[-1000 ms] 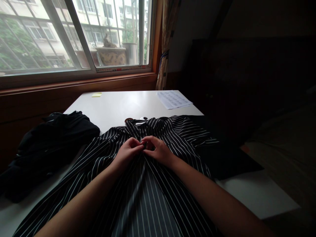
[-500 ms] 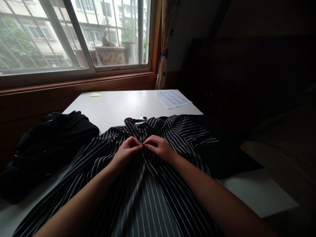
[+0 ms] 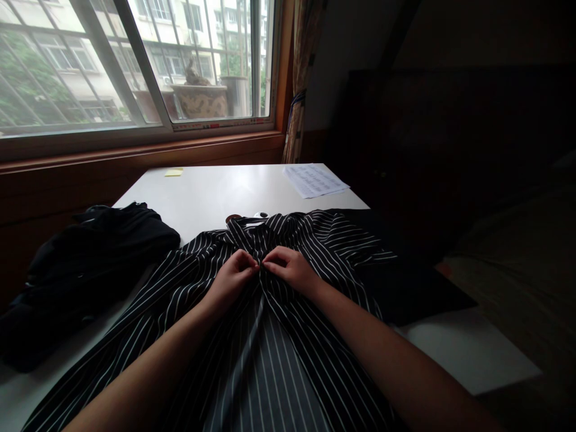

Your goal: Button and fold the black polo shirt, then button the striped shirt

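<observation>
A black shirt with white stripes point(image 3: 333, 324) is spread over the table, its collar toward the window. Its front hangs apart below my hands, where the greyer inner side of the back shows. My left hand point(image 3: 234, 273) pinches one front edge just below the collar. Close beside it, fingertips nearly meeting, my right hand point(image 3: 290, 269) pinches the opposite edge. Whether a button lies between the fingers is too small to make out.
A heap of dark clothes point(image 3: 99, 264) lies at the left on the white table point(image 3: 216, 189). Printed sheets point(image 3: 315, 181) and a yellow sticky note point(image 3: 173, 172) lie toward the back. Dark cloth point(image 3: 418, 294) is under the shirt's right side. Beyond stands a barred window point(image 3: 135, 66).
My fingertips have drawn very slightly apart at the shirt's front edges. Otherwise the shirt and both arms stay in place.
</observation>
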{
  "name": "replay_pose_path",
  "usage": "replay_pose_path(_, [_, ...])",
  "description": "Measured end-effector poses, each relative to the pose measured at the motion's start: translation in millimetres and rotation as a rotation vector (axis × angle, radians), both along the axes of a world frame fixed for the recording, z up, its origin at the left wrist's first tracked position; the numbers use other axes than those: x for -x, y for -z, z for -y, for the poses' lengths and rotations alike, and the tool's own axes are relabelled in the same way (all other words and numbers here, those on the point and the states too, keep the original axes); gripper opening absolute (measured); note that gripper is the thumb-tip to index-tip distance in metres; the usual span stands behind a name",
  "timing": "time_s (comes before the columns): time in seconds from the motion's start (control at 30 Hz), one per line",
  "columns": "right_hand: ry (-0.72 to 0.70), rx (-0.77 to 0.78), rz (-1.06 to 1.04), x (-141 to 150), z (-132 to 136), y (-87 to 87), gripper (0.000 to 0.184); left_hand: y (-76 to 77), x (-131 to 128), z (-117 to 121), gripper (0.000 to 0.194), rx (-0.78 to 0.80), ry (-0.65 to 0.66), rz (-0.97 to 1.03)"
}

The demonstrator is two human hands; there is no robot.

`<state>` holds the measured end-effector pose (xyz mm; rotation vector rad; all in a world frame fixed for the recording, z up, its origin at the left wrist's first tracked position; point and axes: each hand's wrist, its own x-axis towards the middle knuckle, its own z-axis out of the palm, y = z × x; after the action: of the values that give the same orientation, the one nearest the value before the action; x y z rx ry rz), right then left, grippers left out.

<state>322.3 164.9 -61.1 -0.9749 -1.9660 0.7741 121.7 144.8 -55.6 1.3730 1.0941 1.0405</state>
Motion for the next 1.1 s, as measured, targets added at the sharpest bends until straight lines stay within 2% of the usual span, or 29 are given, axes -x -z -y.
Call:
replay_pose_path(0.13, [-0.026, 0.025, -0.005, -2.0, 0.7, -0.1, 0.012, -1.1, -1.1, 0.7, 0.023, -0.002, 0.003, 0.013])
replay_pose_path(0.37, [-0.048, 0.101, -0.019, -2.4, 1.1, -0.4, 0.015, 5.6, -1.6, 1.1, 0.025, -0.062, -0.059, -0.026])
replay_pose_path(0.53, [-0.026, 0.03, -0.011, 0.8, 3.6, -2.0, 0.012, 7.4, -2.9, 1.5, 0.024, -0.089, -0.064, -0.044])
replay_pose_path(0.77, [-0.014, -0.027, -0.002, 2.2, 3.4, 0.4, 0.009, -0.2, -2.2, 4.9, 0.015, -0.125, -0.088, -0.176])
replay_pose_path(1.1, [-0.046, -0.074, 0.02, 2.9, 3.3, 2.9, 0.008, 3.4, -2.6, 5.3, 0.019, -0.169, -0.119, -0.237])
